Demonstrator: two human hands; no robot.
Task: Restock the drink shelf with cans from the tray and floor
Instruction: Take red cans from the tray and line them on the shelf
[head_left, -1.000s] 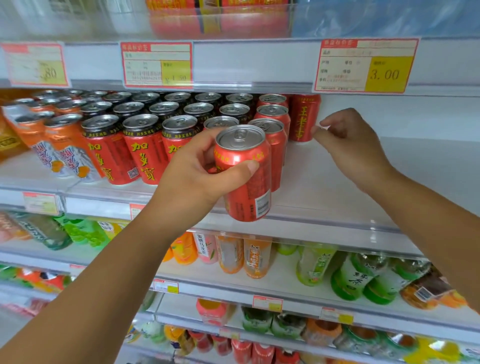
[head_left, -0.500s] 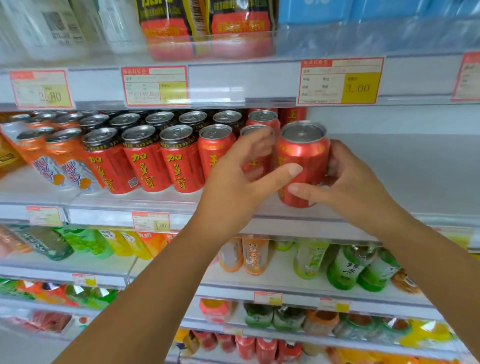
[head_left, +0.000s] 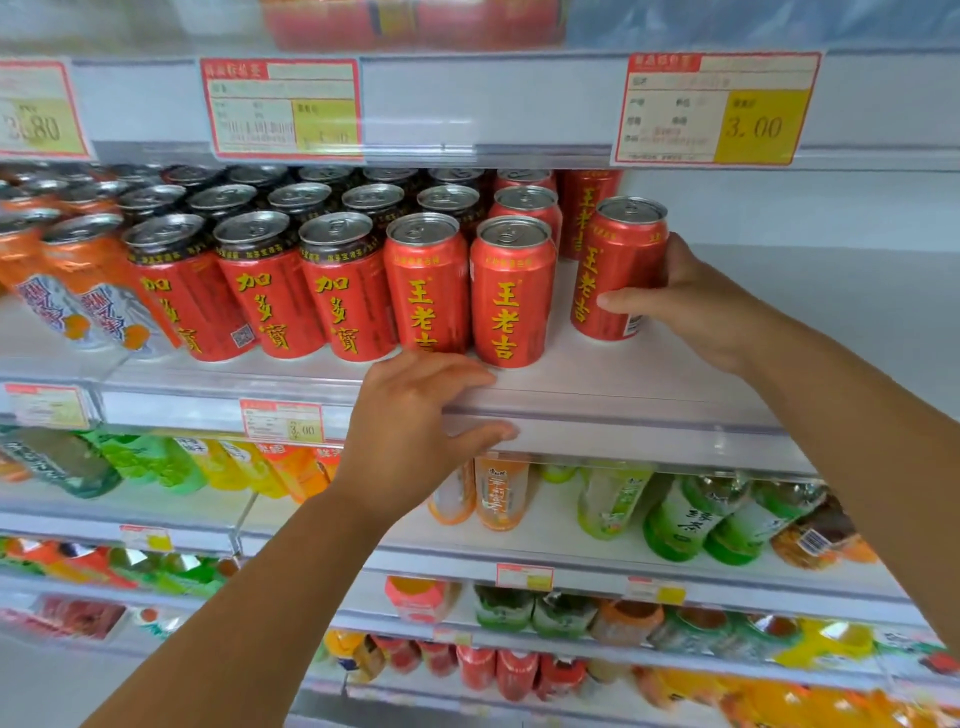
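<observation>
A red can with yellow characters (head_left: 613, 260) stands upright on the white drink shelf (head_left: 649, 384), just right of the rows of red cans (head_left: 426, 280). My right hand (head_left: 696, 306) grips this can from its right side, thumb across the front near the base. My left hand (head_left: 415, 431) rests on the shelf's front edge below the front red cans, fingers laid over the clear rail, holding nothing.
Orange cans (head_left: 62, 291) fill the shelf's left end. Price tags (head_left: 717, 109) hang on the shelf above. Green and orange bottles (head_left: 691, 519) line the lower shelves. The shelf surface right of the held can is bare.
The can passed from my left hand to my right and now stands on the shelf. My left hand let go and dropped to the shelf's front edge.
</observation>
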